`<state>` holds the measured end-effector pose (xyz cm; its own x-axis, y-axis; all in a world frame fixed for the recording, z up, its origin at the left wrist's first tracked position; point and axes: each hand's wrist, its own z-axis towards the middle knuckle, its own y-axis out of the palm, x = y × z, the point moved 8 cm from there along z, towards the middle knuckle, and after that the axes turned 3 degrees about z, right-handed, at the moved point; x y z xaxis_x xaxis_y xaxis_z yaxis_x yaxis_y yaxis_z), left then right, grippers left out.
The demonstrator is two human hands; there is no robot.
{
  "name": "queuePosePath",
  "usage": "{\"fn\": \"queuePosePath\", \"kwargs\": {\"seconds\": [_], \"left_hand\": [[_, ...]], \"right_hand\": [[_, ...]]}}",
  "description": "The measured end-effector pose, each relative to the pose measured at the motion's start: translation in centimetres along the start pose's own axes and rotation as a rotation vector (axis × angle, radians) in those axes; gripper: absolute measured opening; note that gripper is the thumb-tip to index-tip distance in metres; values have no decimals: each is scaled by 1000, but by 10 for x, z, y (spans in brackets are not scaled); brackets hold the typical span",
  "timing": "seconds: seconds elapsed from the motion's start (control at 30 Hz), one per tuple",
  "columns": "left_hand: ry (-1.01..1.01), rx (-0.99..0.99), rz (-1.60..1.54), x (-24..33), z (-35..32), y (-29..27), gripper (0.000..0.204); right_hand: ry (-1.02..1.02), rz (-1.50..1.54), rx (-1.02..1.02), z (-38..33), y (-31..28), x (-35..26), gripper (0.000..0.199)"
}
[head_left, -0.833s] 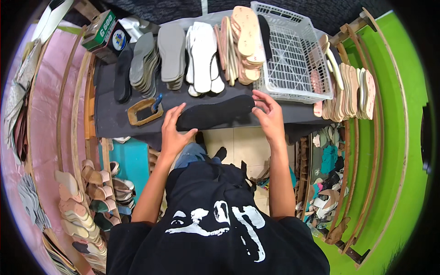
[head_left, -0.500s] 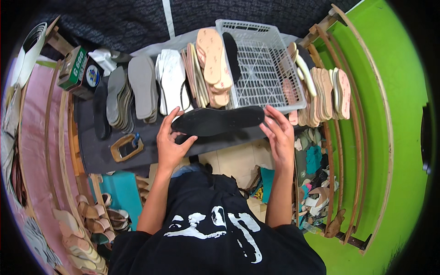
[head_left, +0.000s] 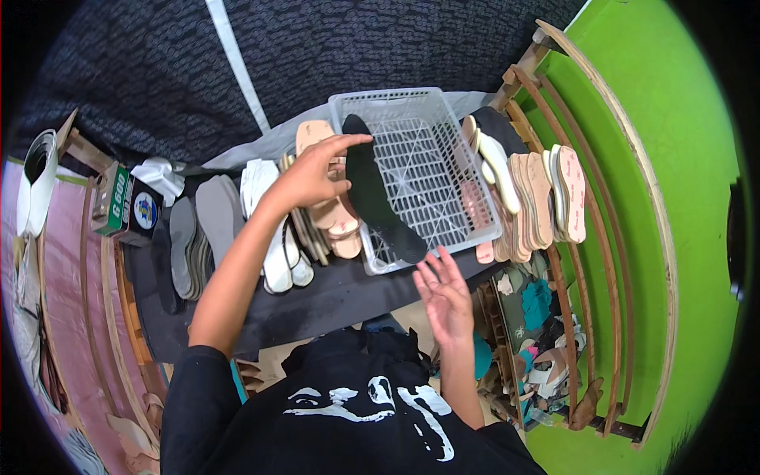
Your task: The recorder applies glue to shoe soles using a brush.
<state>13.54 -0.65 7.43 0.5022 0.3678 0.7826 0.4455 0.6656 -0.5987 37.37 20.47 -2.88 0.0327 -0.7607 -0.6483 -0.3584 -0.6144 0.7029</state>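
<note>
A long black shoe insole (head_left: 376, 198) slants over the left side of a clear plastic crate (head_left: 427, 101), its lower end reaching the crate's near rim. My left hand (head_left: 317, 174) grips its upper left part, thumb on the near edge and index finger stretched across the top. My right hand (head_left: 445, 297) is turned palm up, fingers apart, with fingertips close to the insole's lower end; whether they touch it I cannot tell. The black tip beyond my left index finger may belong to a second insole in the crate.
Stacks of grey insoles (head_left: 218, 206), white insoles (head_left: 279, 261) and beige insoles (head_left: 344, 237) line the table left of the crate. More beige insoles (head_left: 530, 198) stand at its right. A green-and-black can (head_left: 131, 204) sits far left. Wooden racks (head_left: 625, 237) flank the table.
The black insole has moved forward from in front of the crate to above its left side, turning from crosswise to lengthwise. My left arm has reached forward; the view has shifted.
</note>
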Motion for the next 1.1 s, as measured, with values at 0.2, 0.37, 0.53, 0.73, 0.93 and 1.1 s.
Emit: {"fn": "queuePosePath", "kwargs": {"seconds": [0.2, 0.37, 0.53, 0.73, 0.93, 1.1], "left_hand": [[-164, -65, 54, -59, 100, -6, 77], [-308, -75, 91, -108, 148, -2, 67], [-146, -104, 512, -122, 169, 15, 64], [-274, -246, 646, -139, 171, 27, 66], [-357, -330, 769, -140, 172, 32, 71], [-353, -315, 760, -139, 169, 29, 68]], "right_hand": [[64, 93, 63, 66, 25, 15, 81], [295, 224, 178, 136, 22, 71, 86], [432, 153, 179, 161, 27, 96, 87], [499, 103, 165, 172, 28, 100, 92], [523, 23, 126, 174, 25, 92, 90], [510, -77, 35, 168, 28, 83, 85]]}}
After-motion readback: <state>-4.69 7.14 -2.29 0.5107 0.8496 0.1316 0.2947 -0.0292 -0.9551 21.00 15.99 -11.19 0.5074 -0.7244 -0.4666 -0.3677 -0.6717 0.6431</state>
